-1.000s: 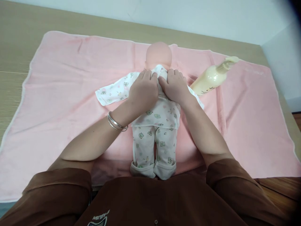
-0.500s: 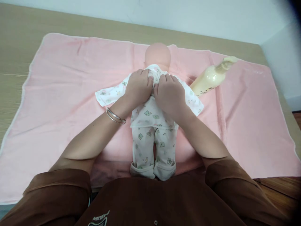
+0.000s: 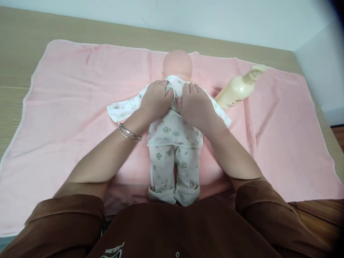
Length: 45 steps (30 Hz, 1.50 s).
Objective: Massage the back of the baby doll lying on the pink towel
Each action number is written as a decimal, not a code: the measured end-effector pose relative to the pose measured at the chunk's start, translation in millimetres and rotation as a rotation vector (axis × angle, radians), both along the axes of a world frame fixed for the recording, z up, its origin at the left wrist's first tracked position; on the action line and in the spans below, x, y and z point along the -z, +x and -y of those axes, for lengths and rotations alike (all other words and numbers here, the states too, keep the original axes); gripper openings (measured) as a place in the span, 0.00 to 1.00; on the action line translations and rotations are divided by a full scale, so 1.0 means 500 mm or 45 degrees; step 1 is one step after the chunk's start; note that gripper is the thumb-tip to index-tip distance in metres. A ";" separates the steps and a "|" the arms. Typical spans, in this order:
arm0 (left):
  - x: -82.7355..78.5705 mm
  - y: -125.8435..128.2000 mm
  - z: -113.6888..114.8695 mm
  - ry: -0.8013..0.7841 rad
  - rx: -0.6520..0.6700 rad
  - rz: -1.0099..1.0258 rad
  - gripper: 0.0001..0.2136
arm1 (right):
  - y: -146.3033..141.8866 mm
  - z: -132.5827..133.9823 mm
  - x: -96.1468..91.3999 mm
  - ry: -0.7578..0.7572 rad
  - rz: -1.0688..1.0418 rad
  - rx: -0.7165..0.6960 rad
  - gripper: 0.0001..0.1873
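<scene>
Doll (image 3: pixel 177 65) is lying on its back, centred on a pink towel (image 3: pixel 282 136) spread over the desk (image 3: pixel 21 61), head to the far side, legs toward the person. Printed white top (image 3: pixel 172 130) is on the torso; matching trousers (image 3: pixel 162 168) are on the legs, cuffs turned up. Top's neck area is covered by both hands, which are close together. Left hand (image 3: pixel 156 100) is curled onto gathered cloth near the collar, fingers closed on it. Right hand (image 3: pixel 195 107) is laid on the cloth just beside it, fingers slightly spread; whether it is clamped cannot be told.

Left sleeve (image 3: pixel 120 111) lies flat out to the side, right sleeve edge (image 3: pixel 223 120) partly under the right hand. Doll's arms are not seen, so whether they are in the sleeves cannot be told. Fastenings are hidden. Top and trousers are in place; top's neck area is unsettled.

Cream lotion bottle (image 3: pixel 236 89) lies on the towel, right of the doll. Metal bangle (image 3: pixel 129 132) is on the left wrist.
</scene>
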<state>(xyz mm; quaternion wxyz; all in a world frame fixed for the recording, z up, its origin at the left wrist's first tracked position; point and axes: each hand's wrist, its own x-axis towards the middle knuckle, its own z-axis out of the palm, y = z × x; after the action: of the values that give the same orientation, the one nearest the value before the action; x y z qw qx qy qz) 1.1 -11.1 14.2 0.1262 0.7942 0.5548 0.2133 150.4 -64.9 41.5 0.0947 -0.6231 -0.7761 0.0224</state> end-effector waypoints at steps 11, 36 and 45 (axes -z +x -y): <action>-0.002 0.005 0.058 0.123 0.130 0.067 0.17 | 0.039 -0.070 -0.001 -0.187 -0.167 0.155 0.28; 0.028 -0.009 -0.012 -0.005 -0.080 0.098 0.18 | 0.027 -0.075 0.018 -0.106 -0.227 0.184 0.23; 0.028 -0.005 -0.008 0.005 -0.103 0.086 0.15 | 0.025 -0.075 0.020 -0.122 -0.200 0.191 0.25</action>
<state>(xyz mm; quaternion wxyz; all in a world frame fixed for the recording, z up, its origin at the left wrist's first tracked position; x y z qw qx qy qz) -1.4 -7.2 0.1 0.1348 0.7637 0.5814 0.2460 162.9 -27.6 31.7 0.1265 -0.6796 -0.7155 0.1010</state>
